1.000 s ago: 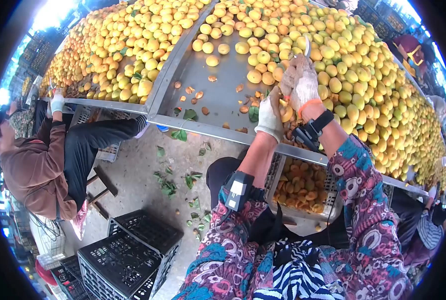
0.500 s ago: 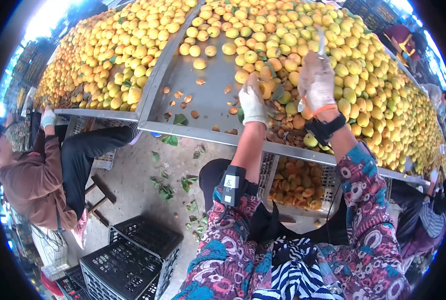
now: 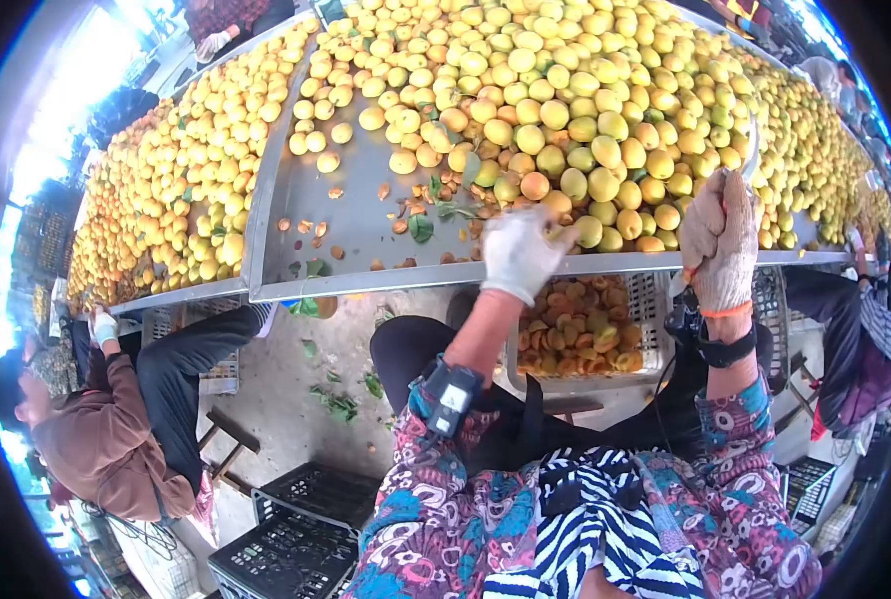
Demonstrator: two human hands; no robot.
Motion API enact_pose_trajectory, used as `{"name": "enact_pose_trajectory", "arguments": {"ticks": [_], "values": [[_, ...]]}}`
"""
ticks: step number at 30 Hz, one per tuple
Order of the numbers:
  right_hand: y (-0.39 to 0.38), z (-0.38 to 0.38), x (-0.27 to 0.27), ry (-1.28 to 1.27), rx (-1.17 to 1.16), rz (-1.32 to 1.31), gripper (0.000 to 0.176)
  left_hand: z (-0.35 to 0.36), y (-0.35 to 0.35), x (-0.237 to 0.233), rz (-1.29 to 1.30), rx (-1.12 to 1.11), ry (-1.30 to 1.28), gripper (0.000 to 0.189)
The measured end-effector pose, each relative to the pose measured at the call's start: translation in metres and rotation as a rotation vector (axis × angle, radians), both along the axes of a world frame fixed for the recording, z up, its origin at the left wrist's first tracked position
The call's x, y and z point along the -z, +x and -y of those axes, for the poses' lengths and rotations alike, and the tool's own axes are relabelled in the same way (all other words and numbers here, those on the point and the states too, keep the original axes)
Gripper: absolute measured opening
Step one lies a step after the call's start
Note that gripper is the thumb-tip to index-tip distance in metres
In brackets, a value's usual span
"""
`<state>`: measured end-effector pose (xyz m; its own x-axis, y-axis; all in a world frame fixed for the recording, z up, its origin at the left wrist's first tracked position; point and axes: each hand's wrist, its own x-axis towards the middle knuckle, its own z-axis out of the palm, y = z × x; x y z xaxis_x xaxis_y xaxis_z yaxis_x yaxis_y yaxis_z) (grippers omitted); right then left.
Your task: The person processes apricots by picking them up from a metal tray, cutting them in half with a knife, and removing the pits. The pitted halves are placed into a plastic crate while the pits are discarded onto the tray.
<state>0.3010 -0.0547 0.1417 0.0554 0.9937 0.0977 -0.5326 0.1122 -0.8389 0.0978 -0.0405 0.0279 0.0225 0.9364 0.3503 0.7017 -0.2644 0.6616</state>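
My left hand (image 3: 521, 252), in a pale work glove, is over the table's near edge beside the closest apricots (image 3: 557, 203). Its fingers are somewhat blurred but look apart, and I see nothing held in them. To the right, my gloved right hand (image 3: 720, 240) is raised in front of the table rim, its fingers wrapped round a knife. The knife's curved blade (image 3: 754, 152) sticks up past the fingers, while its handle is hidden in the fist. Leaves and torn apricot pieces (image 3: 400, 226) lie on the bare metal left of my left hand.
A metal table (image 3: 300, 215) with a raised rim and divider carries heaped apricots. Beneath it, a crate (image 3: 650, 309) contains apricot halves (image 3: 577, 329). Black crates (image 3: 286, 549) stand on the floor at lower left. A person in brown (image 3: 101, 429) sits at the left; others work around the table.
My hands have drawn apart and back toward the near rim: the right hand with the knife went right, the left came nearer. The view has shifted too.
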Motion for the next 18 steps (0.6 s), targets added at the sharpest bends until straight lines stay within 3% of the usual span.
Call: {"name": "enact_pose_trajectory", "arguments": {"ticks": [2, 5, 6, 13, 15, 16, 18], "values": [[0.007, 0.011, 0.006, -0.072, 0.081, 0.009, 0.025, -0.008, -0.001, 0.006, -0.256, -0.056, -0.134, 0.048], [0.019, 0.028, 0.011, -0.127, 0.101, 0.035, 0.023, -0.014, 0.024, 0.009, -0.303, -0.124, -0.356, 0.061], [0.022, 0.032, 0.013, -0.137, 0.121, 0.043, 0.023, -0.016, 0.027, 0.009, -0.281, -0.1, -0.399, 0.075], [0.046, 0.057, 0.045, -0.324, 0.225, -0.075, 0.024, -0.002, 0.061, 0.046, -0.222, -0.21, 0.04, 0.063], [0.051, 0.065, 0.064, -0.21, 0.151, 0.15, 0.03, -0.002, 0.069, 0.028, -0.294, -0.21, 0.017, 0.06], [0.053, 0.071, 0.076, -0.201, 0.16, 0.163, 0.033, -0.005, 0.07, 0.018, -0.356, -0.131, -0.17, 0.06], [0.056, 0.074, 0.101, -0.312, 0.113, 0.148, 0.041, -0.018, 0.071, 0.032, -0.49, -0.151, -0.166, 0.058]]}}
